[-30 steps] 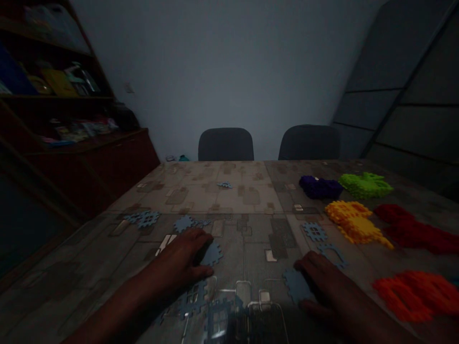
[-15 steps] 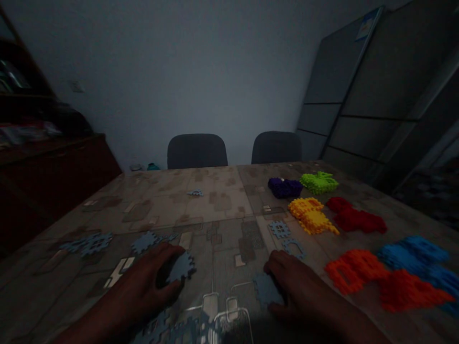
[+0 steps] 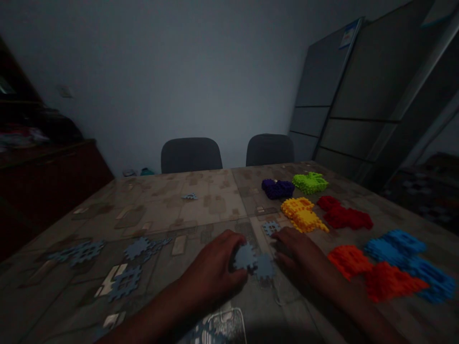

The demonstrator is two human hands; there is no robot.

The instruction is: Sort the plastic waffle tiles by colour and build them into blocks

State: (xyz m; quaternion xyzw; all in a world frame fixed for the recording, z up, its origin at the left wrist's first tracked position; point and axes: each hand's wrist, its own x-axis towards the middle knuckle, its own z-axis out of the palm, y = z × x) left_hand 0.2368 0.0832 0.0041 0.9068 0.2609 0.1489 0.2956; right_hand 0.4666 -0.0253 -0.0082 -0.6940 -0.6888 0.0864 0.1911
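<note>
The room is dim. My left hand is closed round a light-blue toothed tile just above the table. My right hand grips a second light-blue tile, whose edge touches the first one. Another light-blue tile lies just beyond my right hand.
Loose light-blue tiles lie to the left, and one lies farther back. On the right sit piles of purple, green, yellow, dark red, orange and bright blue tiles. Two chairs stand behind the table.
Both hands have moved toward each other into the middle of the table. Each carries its light-blue tile, and the two tiles now meet. The view has swung to the right.
</note>
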